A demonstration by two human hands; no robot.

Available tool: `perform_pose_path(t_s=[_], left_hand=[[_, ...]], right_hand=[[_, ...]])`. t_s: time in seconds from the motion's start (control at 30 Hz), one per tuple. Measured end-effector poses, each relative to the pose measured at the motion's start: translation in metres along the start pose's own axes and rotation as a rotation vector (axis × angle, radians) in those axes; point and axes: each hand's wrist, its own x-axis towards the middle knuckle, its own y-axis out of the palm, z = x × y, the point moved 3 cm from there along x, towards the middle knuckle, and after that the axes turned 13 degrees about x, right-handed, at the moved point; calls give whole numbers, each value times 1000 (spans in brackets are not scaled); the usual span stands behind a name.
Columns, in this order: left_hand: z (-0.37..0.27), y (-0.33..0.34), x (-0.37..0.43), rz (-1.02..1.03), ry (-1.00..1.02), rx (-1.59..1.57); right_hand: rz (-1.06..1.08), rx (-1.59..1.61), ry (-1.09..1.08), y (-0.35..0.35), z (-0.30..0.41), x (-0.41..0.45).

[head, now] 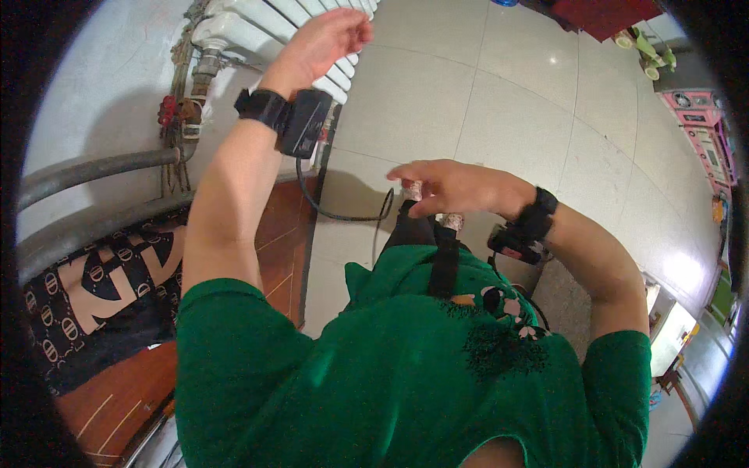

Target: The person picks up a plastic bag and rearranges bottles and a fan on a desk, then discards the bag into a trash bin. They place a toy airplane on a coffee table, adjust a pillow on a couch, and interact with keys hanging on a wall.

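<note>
My left hand (327, 44) is raised over the white radiator (240, 32), its fingers loosely curled and holding nothing that shows. Whether it touches the radiator I cannot tell. In front of my body, my right hand (456, 187) hangs in the air above the tiled floor (521, 123), thumb and fingers apart with nothing between them. Each wrist wears a black strap with a small black device, the left device (305, 123) trailing a black cable (333, 216). The right device (518, 243) sits below the wrist.
Metal pipes (99, 175) run along the wall at left, above a black patterned cloth (111, 292) with large lettering. A reddish-brown board or panel (281, 251) lies beside the tiles. Pink toy-like units (705, 134) line the far right, near green stalks (649, 52). A red cloth-like thing (605, 14) is at the top.
</note>
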Motion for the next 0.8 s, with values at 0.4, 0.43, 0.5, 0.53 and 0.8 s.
perform_pose_path(t_s=[0.4, 0.43, 0.5, 0.53, 0.8], left_hand=[[-139, 2, 19, 12, 217, 76], [-134, -6, 9, -40, 196, 132], [-104, -29, -1, 11, 175, 202], [-79, -36, -12, 31, 105, 279], [119, 44, -176, 287, -631, 94]], right_hand=[[337, -366, 129, 38, -25, 22], [211, -317, 135, 34, -23, 16], [196, -241, 186, 18, -2, 5], [58, -116, 119, 10, 5, 1], [-152, 103, -182, 0, 97, -8]])
